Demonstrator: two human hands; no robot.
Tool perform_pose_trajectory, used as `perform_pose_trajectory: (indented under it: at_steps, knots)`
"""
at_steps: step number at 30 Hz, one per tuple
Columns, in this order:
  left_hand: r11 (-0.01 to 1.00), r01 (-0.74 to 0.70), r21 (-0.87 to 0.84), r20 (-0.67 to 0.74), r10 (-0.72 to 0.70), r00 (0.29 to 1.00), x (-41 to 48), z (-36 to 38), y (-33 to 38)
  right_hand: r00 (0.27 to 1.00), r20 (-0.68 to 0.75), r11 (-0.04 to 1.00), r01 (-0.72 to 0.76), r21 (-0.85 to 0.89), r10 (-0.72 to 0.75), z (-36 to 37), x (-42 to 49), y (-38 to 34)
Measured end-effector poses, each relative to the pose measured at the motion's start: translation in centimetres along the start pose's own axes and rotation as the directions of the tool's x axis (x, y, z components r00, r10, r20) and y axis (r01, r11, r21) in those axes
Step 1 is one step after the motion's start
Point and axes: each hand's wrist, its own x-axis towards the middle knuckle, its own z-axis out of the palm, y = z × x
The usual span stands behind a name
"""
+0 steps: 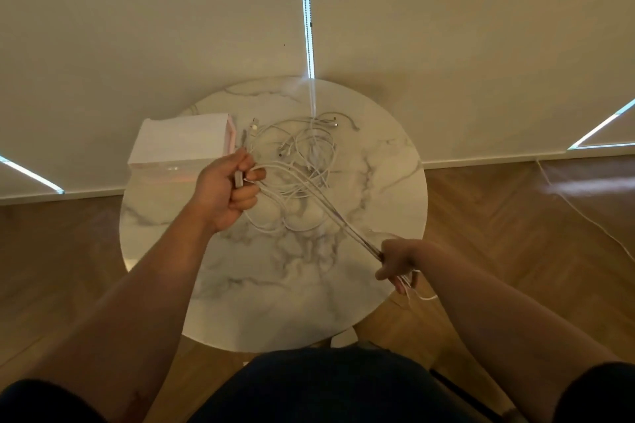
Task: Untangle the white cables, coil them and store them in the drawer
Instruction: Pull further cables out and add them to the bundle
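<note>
You hold white cables stretched between both hands over a round marble table.

The table (275,302) fills the middle, its near edge hidden by your lap. At its far left stands a white box (178,139) with a pink side; you cannot tell whether it has an open drawer. The white cables (302,148) lie in a loose tangle on the table's middle, just right of the box, their plugs too small to make out. Your left hand (223,192) curls round several strands and a small greyish piece, unclear. Your right hand (398,259), at the table's right edge, grips the taut strands; short ends dangle below it.
</note>
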Motion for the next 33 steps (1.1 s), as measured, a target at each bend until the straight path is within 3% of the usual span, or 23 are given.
perform_pose_trajectory:
  at_steps: [3,8,12,16,22,28,33]
  knots:
    - [0.999,0.019,0.045,-0.005,-0.019,1.000,0.3,0.0,-0.3,0.997,-0.070,0.993,-0.042,-0.111,0.034,-0.1,-0.2,0.6]
    - [0.998,-0.033,-0.062,0.049,0.036,0.998,0.6,0.3,-0.2,0.971,-0.239,0.989,-0.060,-0.136,0.026,-0.8,1.0,1.8]
    - [0.974,-0.181,-0.140,-0.046,0.176,0.983,0.5,-0.8,2.2,0.955,-0.277,0.979,-0.147,-0.141,0.103,-0.5,0.9,3.7]
    - [0.989,-0.123,-0.080,-0.016,0.122,0.992,1.0,-0.3,2.2,0.944,-0.293,0.976,-0.192,-0.101,0.155,0.0,1.2,5.2]
    - [0.999,-0.028,0.016,-0.014,0.028,1.000,1.4,0.0,0.5,0.936,-0.271,0.948,-0.276,-0.160,0.227,0.0,2.0,6.8]
    - [0.995,0.075,0.070,0.001,-0.076,0.997,2.0,0.6,-0.7,0.941,-0.137,0.914,-0.334,-0.231,0.309,0.5,0.2,7.5]
    - [0.992,0.098,0.085,0.011,-0.100,0.995,2.8,1.8,-1.4,0.962,-0.056,0.941,-0.275,-0.199,0.269,0.5,0.9,7.0]
